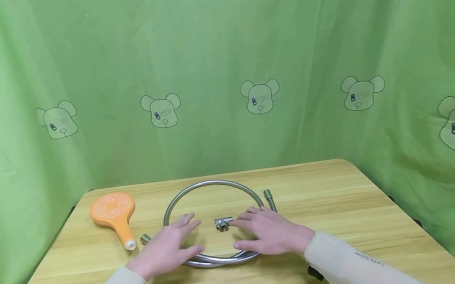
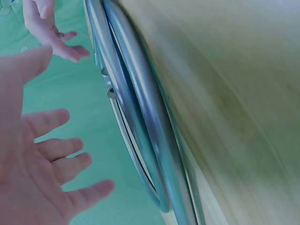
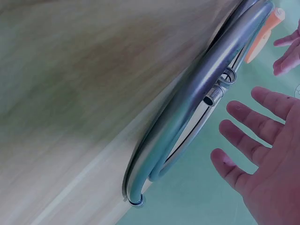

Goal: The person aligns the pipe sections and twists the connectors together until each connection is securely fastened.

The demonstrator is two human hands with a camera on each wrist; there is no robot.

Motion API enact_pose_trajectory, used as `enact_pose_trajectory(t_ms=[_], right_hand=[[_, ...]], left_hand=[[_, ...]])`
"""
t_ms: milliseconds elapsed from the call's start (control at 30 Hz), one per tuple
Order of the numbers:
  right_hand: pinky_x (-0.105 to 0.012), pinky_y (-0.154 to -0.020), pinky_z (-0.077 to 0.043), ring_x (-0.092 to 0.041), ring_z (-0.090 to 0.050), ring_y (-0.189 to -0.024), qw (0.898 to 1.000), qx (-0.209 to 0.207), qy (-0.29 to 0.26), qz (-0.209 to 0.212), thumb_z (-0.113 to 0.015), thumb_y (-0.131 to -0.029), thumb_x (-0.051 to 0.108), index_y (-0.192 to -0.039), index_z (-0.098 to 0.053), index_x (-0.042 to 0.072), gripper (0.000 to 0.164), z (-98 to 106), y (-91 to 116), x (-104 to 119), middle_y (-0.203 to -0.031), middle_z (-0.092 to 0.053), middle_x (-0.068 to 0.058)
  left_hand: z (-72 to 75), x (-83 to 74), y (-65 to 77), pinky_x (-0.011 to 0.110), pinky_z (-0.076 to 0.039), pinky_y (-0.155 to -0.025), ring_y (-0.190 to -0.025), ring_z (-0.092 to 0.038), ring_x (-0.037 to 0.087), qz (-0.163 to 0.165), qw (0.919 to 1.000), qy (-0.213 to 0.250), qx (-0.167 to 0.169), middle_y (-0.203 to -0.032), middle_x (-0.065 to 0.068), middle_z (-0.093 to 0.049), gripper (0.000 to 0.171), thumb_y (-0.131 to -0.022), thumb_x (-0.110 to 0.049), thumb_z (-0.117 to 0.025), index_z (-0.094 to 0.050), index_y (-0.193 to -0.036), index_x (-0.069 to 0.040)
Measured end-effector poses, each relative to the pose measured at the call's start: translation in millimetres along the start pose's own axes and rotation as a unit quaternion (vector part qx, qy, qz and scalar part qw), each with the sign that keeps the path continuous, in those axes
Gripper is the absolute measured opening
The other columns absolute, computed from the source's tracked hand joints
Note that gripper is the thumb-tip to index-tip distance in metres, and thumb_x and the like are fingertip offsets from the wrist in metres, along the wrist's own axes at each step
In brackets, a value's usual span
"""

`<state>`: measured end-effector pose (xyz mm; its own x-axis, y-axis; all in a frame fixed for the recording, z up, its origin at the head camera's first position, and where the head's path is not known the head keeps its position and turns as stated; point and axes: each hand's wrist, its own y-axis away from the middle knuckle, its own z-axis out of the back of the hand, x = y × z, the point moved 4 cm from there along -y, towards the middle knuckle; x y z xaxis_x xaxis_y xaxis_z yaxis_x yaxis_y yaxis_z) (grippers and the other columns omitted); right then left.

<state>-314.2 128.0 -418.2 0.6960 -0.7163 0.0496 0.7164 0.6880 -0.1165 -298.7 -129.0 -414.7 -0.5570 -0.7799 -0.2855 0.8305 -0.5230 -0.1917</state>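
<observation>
A coiled metal shower hose (image 1: 207, 183) lies in a ring on the wooden table. Inside the ring sits a small metal tee fitting (image 1: 223, 223), its threaded ends visible in the right wrist view. My left hand (image 1: 168, 247) hovers over the ring's left side, fingers spread and holding nothing. Over the right side hovers my right hand (image 1: 269, 230), also empty, with one fingertip near the fitting in the head view. Both palms appear clear of the hose in the wrist views. To the left lies an orange shower head (image 1: 113, 211), its handle pointing toward me.
The hose's two end connectors stick out, one connector (image 1: 146, 238) by the shower head and another connector (image 1: 268, 194) on the right. A green curtain (image 1: 218, 143) with bear prints surrounds the table (image 1: 334, 265) at the back and sides.
</observation>
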Motion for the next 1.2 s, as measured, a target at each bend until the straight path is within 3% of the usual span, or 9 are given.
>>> enact_pose_trajectory(t_ms=[133,267,467,633,800,1200], right_hand=[[-0.056,-0.112,-0.040,-0.030,-0.050,-0.135,1.000,-0.001,-0.003,0.002,-0.045,-0.097,0.068,-0.148,-0.050,0.022,0.069,-1,-2,0,-0.146,-0.056,-0.009],[-0.052,-0.114,-0.040,-0.029,-0.051,-0.135,1.000,-0.003,-0.008,0.008,-0.044,-0.097,0.068,-0.148,-0.050,0.021,0.070,-1,-5,2,-0.147,-0.055,-0.009],[-0.050,-0.112,-0.044,-0.028,-0.052,-0.135,1.000,-0.008,-0.016,0.024,-0.044,-0.097,0.068,-0.148,-0.051,0.019,0.070,2,-9,7,-0.147,-0.054,-0.010],[-0.049,-0.110,-0.045,-0.027,-0.053,-0.133,0.999,-0.017,-0.017,0.041,-0.044,-0.097,0.068,-0.148,-0.051,0.019,0.071,4,-14,13,-0.146,-0.056,-0.009],[-0.047,-0.112,-0.044,-0.027,-0.052,-0.135,0.999,-0.015,-0.025,0.045,-0.045,-0.097,0.067,-0.148,-0.050,0.019,0.070,5,-22,19,-0.148,-0.055,-0.007],[-0.044,-0.113,-0.043,-0.025,-0.051,-0.136,0.998,-0.007,-0.023,0.056,-0.041,-0.096,0.072,-0.149,-0.049,0.021,0.074,-1,-40,30,-0.150,-0.052,-0.008]], left_hand=[[7.8,6.2,0.1,0.048,-0.044,-0.112,-0.133,-0.055,0.029,0.022,0.9989,0.022,-0.036,-0.147,0.008,-0.056,0.056,-0.095,-0.051,-0.063,-0.059,-0.140,-0.016],[15.8,14.1,0.4,0.047,-0.051,-0.104,-0.118,-0.065,0.027,0.047,0.9958,0.044,-0.066,-0.133,0.009,-0.066,0.044,-0.095,-0.038,-0.067,-0.065,-0.130,-0.012],[27.7,30.9,5.6,0.047,-0.056,-0.095,-0.108,-0.067,0.028,0.079,0.9896,0.067,-0.100,-0.124,0.011,-0.069,0.038,-0.095,-0.029,-0.067,-0.067,-0.126,-0.009],[37.1,41.2,11.3,0.043,-0.060,-0.084,-0.098,-0.068,0.025,0.082,0.9869,0.079,-0.114,-0.117,0.011,-0.071,0.032,-0.094,-0.024,-0.068,-0.069,-0.122,-0.008],[44.9,50.4,16.7,0.048,-0.058,-0.089,-0.108,-0.067,0.030,0.098,0.9846,0.078,-0.122,-0.121,0.012,-0.071,0.034,-0.095,-0.025,-0.066,-0.069,-0.123,-0.007],[57.5,89.9,30.6,0.053,-0.054,-0.091,-0.107,-0.065,0.032,0.153,0.9717,0.080,-0.161,-0.119,0.016,-0.070,0.033,-0.098,-0.024,-0.061,-0.067,-0.124,-0.005]])
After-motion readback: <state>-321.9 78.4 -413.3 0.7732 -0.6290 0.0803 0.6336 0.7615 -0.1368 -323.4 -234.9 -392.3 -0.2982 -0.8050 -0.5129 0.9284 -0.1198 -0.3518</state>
